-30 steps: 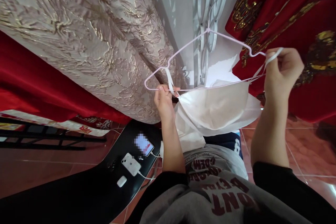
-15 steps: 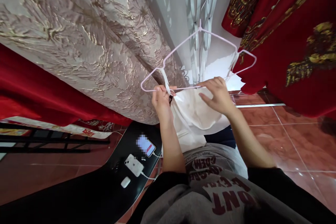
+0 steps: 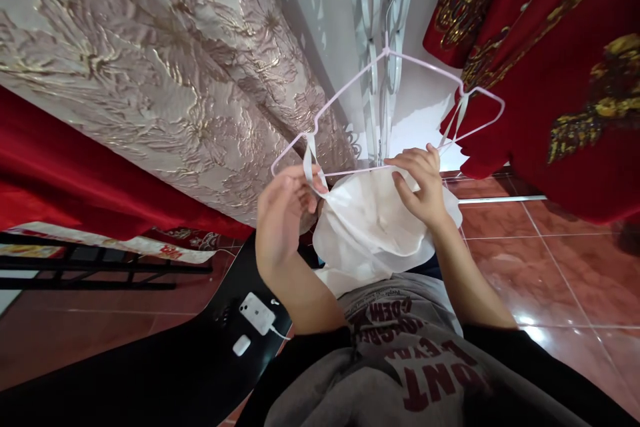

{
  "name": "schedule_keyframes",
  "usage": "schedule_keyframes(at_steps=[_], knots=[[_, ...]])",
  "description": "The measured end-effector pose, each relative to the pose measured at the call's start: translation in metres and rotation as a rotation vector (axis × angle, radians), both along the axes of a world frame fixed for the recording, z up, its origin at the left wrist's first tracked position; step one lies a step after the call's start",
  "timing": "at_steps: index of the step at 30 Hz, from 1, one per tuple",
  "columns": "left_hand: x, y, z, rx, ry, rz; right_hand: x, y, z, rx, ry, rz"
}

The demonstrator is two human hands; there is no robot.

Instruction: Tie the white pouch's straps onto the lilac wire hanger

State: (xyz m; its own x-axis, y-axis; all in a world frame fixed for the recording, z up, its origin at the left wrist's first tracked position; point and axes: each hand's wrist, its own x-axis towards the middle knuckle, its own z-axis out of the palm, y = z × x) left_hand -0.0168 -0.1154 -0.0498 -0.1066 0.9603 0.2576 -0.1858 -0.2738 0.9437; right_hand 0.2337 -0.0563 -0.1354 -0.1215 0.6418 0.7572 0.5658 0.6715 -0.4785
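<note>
A pale pink hanger [image 3: 350, 83] hangs from its hook in front of me, with a white garment [image 3: 373, 213] looped on it by thin straps at both notches. My left hand [image 3: 286, 217] is at the left strap [image 3: 309, 153], its fingers curled around the strap's lower part where it meets the cloth. Its grip is partly hidden by the back of the hand. Over the garment's upper right edge lies my right hand [image 3: 420, 180], fingers stretched out and thumb apart, close to the hanger's lower bar. The garment drapes down against my lap.
Beige-gold floral fabric [image 3: 190, 80] hangs at left, red embroidered garments [image 3: 540, 100] at right. White hangers [image 3: 395, 13] hang behind the pink one. A black bench [image 3: 210, 347] bears a white phone [image 3: 257, 313] with a cable and a small white case [image 3: 241, 345].
My left hand has come off the hanger's lower bar, turned and moved down-left at the strap. The hanger has shifted slightly right. My right hand stays over the cloth's edge, slightly to the right.
</note>
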Motion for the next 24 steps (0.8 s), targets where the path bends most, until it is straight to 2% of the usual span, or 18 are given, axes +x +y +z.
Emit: schedule_keyframes(at_steps=[3, 5, 8, 10, 11, 13, 16, 18, 21, 24], knots=[[0.004, 0.017, 0.013, 0.085, -0.249, 0.027, 0.0, -0.002, 0.0, -0.01, -0.004, 0.003], [0.001, 0.027, 0.011, 0.164, -0.392, 0.153, 0.001, -0.002, -0.001, -0.021, -0.017, 0.006], [-0.008, 0.033, -0.008, 0.208, -0.445, 0.475, 0.001, -0.001, -0.002, -0.031, -0.035, 0.001], [-0.012, 0.034, -0.024, 0.134, -0.377, 0.595, -0.003, -0.001, -0.002, -0.032, -0.049, 0.005], [-0.012, 0.034, -0.031, 0.076, -0.331, 0.578, -0.006, -0.002, -0.001, -0.035, -0.058, 0.012], [-0.005, 0.033, -0.041, -0.026, -0.25, 0.446, -0.013, -0.006, 0.0, -0.037, -0.072, 0.029], [0.016, 0.034, -0.045, -0.038, -0.21, 0.272, -0.02, -0.013, 0.001, -0.045, -0.067, 0.061], [0.03, 0.035, -0.044, 0.007, -0.235, 0.242, -0.015, -0.015, 0.001, -0.043, 0.047, 0.041], [0.04, 0.036, -0.043, 0.041, -0.257, 0.228, 0.008, -0.012, 0.004, -0.054, 0.384, -0.002], [0.04, 0.039, -0.045, 0.051, -0.247, 0.257, 0.036, -0.005, 0.02, -0.295, 0.551, 0.096]])
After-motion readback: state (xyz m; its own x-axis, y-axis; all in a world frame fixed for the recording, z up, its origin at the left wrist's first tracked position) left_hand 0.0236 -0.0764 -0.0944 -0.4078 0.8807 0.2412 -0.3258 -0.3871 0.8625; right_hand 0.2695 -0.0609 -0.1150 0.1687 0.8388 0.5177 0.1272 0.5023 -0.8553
